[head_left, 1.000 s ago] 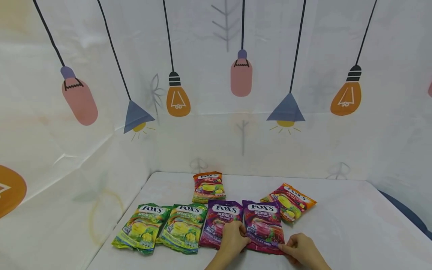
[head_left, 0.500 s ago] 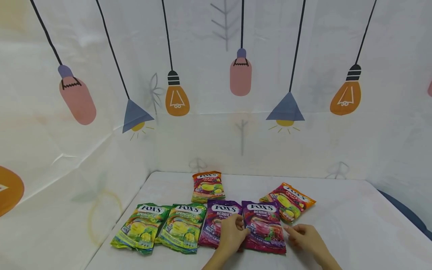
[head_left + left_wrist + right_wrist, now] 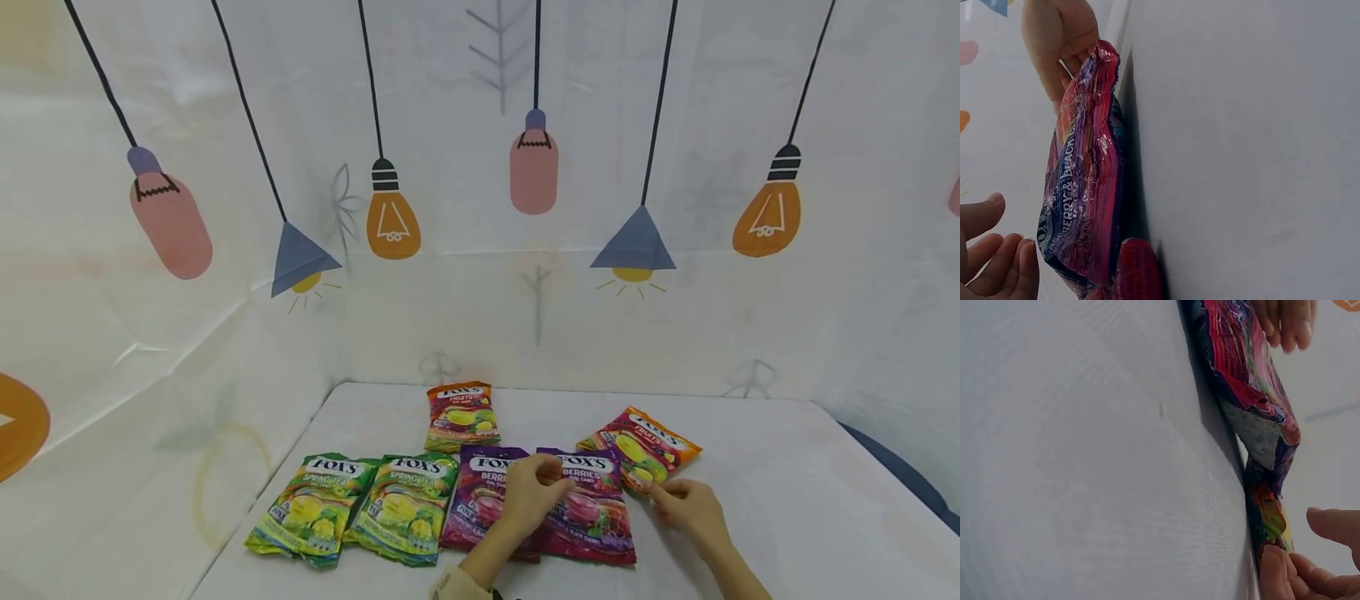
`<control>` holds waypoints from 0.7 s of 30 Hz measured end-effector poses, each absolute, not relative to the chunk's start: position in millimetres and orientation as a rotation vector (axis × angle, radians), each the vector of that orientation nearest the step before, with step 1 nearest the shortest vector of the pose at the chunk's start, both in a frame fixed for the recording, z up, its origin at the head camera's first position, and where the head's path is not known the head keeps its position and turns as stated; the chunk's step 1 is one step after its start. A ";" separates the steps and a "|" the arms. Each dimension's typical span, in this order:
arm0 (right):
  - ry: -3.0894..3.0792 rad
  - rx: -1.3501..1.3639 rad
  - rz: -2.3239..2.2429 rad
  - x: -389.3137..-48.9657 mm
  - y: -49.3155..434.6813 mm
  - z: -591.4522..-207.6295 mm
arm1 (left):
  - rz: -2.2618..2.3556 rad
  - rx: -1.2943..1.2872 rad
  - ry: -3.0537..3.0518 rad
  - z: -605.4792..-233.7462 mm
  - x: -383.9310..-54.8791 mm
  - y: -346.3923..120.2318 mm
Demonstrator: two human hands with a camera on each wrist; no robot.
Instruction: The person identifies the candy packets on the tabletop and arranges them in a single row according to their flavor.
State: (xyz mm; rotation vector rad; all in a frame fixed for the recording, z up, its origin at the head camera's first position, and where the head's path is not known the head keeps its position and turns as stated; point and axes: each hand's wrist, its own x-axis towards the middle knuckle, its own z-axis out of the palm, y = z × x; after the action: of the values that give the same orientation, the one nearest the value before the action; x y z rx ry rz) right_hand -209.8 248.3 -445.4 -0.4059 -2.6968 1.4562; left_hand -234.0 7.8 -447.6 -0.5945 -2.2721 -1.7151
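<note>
My left hand (image 3: 531, 496) hovers over the two purple Berries candy bags, partly covering the right purple bag (image 3: 600, 525) and the left purple bag (image 3: 476, 508). In the left wrist view its thumb stands apart from its relaxed fingers (image 3: 1007, 265), beside the purple bag (image 3: 1085, 181). My right hand (image 3: 693, 512) reaches to the near corner of the tilted orange Fruits candy bag (image 3: 637, 446). The right wrist view has its fingers (image 3: 1275, 572) at the edge of that orange bag (image 3: 1271, 515), the thumb held away.
Two green Spring Tea candy bags, the outer green bag (image 3: 311, 508) and the inner green bag (image 3: 408, 508), lie left of the purple ones. Another orange Fruits bag (image 3: 461, 417) lies behind the row. All rest on a white table (image 3: 787, 500) before a lamp-patterned curtain (image 3: 450, 317).
My right hand has left the lower right corner of the right purple bag and moved up to the tilted orange bag. My left hand has lifted from between the purple bags and moved up and right.
</note>
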 end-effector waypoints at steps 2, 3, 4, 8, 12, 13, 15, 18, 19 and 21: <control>-2.694 -0.419 1.453 -211.3 248.6 -445.1 | -1.710 -0.619 -2.268 -444.4 -239.4 9.6; -2.694 -0.427 1.450 -212.1 248.8 -445.0 | -1.716 -0.631 -2.259 -443.4 -243.0 11.0; -2.694 -0.427 1.445 -212.7 249.0 -445.0 | -1.723 -0.640 -2.249 -442.3 -246.9 12.4; -2.679 -0.441 1.444 -213.3 248.8 -444.8 | -1.749 -0.644 -2.211 -439.2 -264.5 18.6; -2.645 -0.477 1.489 -213.1 247.5 -444.9 | -1.749 -0.630 -2.225 -435.5 -279.4 24.2; -2.637 -0.485 1.499 -213.4 247.3 -445.1 | -1.748 -0.631 -2.230 -434.8 -282.6 25.6; -2.631 -0.497 1.511 -214.0 247.4 -445.4 | -1.742 -0.629 -2.247 -434.0 -289.0 28.1; -2.632 -0.501 1.518 -215.3 248.4 -446.2 | -1.749 -0.609 -2.286 -434.1 -297.0 31.5; -2.635 -0.501 1.517 -215.8 248.8 -446.3 | -1.749 -0.600 -2.304 -434.5 -299.4 32.6; -2.642 -0.500 1.514 -216.6 249.7 -446.5 | -1.748 -0.582 -2.349 -435.1 -303.6 34.5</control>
State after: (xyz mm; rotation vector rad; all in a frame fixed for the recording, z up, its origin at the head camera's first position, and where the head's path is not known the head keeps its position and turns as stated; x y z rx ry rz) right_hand -216.6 249.7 -446.5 -0.4999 -2.6420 1.5137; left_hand -303.6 34.5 -435.1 -0.5824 -2.3492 -1.7477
